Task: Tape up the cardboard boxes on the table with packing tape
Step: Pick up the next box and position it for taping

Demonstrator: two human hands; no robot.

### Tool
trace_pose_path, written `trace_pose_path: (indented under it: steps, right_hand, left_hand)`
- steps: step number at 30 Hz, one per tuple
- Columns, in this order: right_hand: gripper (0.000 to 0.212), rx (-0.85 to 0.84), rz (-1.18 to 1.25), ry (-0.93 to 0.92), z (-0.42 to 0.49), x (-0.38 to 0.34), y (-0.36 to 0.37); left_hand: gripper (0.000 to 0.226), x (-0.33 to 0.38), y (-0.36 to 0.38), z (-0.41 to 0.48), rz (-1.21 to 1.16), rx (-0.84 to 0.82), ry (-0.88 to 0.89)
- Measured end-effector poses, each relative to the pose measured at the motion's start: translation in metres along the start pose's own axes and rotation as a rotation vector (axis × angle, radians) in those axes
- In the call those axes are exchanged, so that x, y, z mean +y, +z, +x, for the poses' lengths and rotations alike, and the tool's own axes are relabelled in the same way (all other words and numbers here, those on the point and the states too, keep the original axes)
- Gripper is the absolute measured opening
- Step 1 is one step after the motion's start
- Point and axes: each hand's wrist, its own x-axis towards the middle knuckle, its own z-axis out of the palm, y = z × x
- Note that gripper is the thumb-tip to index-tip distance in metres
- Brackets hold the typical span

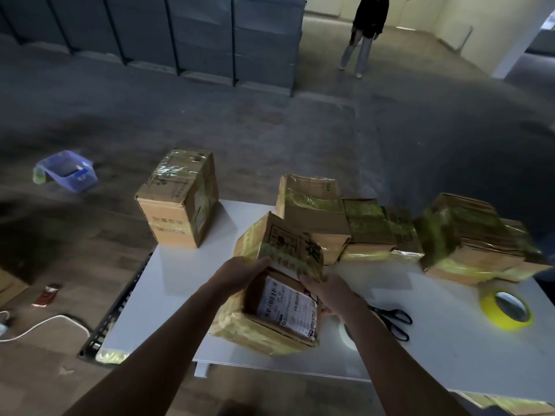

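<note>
A cardboard box wrapped in old yellow tape sits at the near edge of the white table, with a white shipping label on its top. Its far flap stands up. My left hand holds the flap's left side with curled fingers. My right hand grips the flap's right lower edge, with the fingers down the box's right side. A yellow tape roll lies on the table at the right. Black scissors lie just right of my right forearm.
A tall box stands at the table's back left corner. Several flattened, taped boxes are piled along the back edge. Another tape roll peeks out beside my right forearm. A person stands on the floor beyond. A purple bin lies left.
</note>
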Motion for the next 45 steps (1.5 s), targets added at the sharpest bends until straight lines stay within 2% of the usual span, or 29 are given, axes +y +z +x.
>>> trace_pose_path:
  steps: [6, 9, 12, 15, 20, 23, 25, 27, 29, 33, 35, 37, 39, 42, 44, 45]
  right_hand:
    - [0.022, 0.113, -0.011, -0.128, 0.006, 0.002, -0.008]
    - [0.022, 0.145, -0.002, -0.089, 0.009, 0.009, -0.02]
    - [0.03, 0.152, -0.006, -0.038, 0.01, 0.015, -0.027]
    - [0.024, 0.184, -0.142, -0.069, 0.011, 0.015, -0.027]
    - [0.031, 0.317, -0.311, -0.147, 0.009, 0.008, -0.013]
    - [0.024, 0.3, -0.311, -0.168, 0.007, 0.008, -0.014]
    - [0.022, 0.287, -0.327, -0.182, 0.005, 0.008, -0.017]
    - [0.018, 0.305, -0.308, -0.202, 0.004, 0.007, -0.02]
    - [0.019, 0.333, -0.255, -0.22, 0.003, 0.005, -0.024]
    - [0.026, 0.41, -0.159, -0.297, 0.003, -0.004, -0.034]
    - [0.022, 0.467, -0.181, -0.357, 0.002, -0.008, -0.04]
    - [0.014, 0.459, -0.212, -0.414, 0.001, -0.009, -0.041]
    - [0.012, 0.421, -0.213, -0.452, 0.001, -0.007, -0.039]
    - [0.017, 0.396, -0.193, -0.469, 0.002, -0.003, -0.035]
    - [0.024, 0.334, -0.189, -0.43, 0.003, -0.002, -0.034]
    - [0.03, 0.293, -0.195, -0.406, 0.003, -0.001, -0.033]
  left_hand:
    - [0.05, -0.014, 0.013, 0.004, -0.141, -0.016, -0.046]
    - [0.054, -0.028, 0.029, 0.002, -0.232, -0.057, -0.114]
    - [0.047, -0.032, 0.044, 0.006, -0.25, -0.09, -0.158]
    - [0.05, -0.028, 0.054, 0.012, -0.215, -0.081, -0.167]
    - [0.049, -0.025, 0.057, 0.017, -0.124, 0.09, -0.169]
    - [0.051, -0.019, 0.058, 0.018, -0.04, 0.14, -0.103]
    - [0.059, -0.013, 0.06, 0.015, -0.031, 0.209, -0.15]
    - [0.055, -0.009, 0.062, 0.015, 0.04, 0.233, -0.154]
    - [0.045, -0.009, 0.063, 0.016, -0.013, 0.199, -0.098]
    - [0.05, -0.009, 0.056, 0.014, -0.23, 0.002, 0.082]
    - [0.057, -0.008, 0.055, 0.011, -0.327, -0.151, 0.028]
    - [0.059, -0.009, 0.06, 0.009, -0.353, -0.22, -0.055]
    - [0.055, -0.008, 0.065, 0.008, -0.215, -0.149, -0.085]
    - [0.054, -0.008, 0.067, 0.015, 0.052, 0.171, -0.065]
    - [0.045, -0.003, 0.062, 0.015, 0.06, 0.364, 0.018]
    - [0.037, 0.002, 0.059, 0.015, 0.046, 0.389, 0.057]
